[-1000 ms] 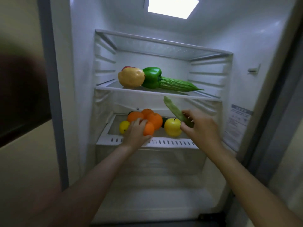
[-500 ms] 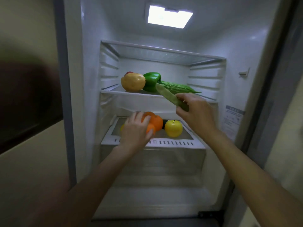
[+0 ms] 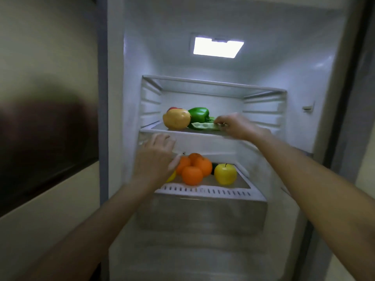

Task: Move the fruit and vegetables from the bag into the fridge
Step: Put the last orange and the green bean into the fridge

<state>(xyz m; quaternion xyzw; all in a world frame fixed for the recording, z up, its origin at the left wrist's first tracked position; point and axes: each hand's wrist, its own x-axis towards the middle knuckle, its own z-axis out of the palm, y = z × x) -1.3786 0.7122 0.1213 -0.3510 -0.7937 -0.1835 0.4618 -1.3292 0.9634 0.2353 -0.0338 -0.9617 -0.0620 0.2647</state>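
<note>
Laying the pea pod [image 3: 205,126] along the shelf's [image 3: 182,134] front edge, right hand [image 3: 236,125] pinching its end; left hand [image 3: 155,157] hovering, fingers relaxed, empty.

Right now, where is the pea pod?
In the head view the pea pod lies on the fridge's middle shelf, in front of the green pepper and right of the mango, with the right hand pinching its right end.

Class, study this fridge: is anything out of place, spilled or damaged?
Nothing stands out. The right hand lays a pea pod on the shelf by the pepper; oranges and an apple sit tidily in the drawer.
</note>
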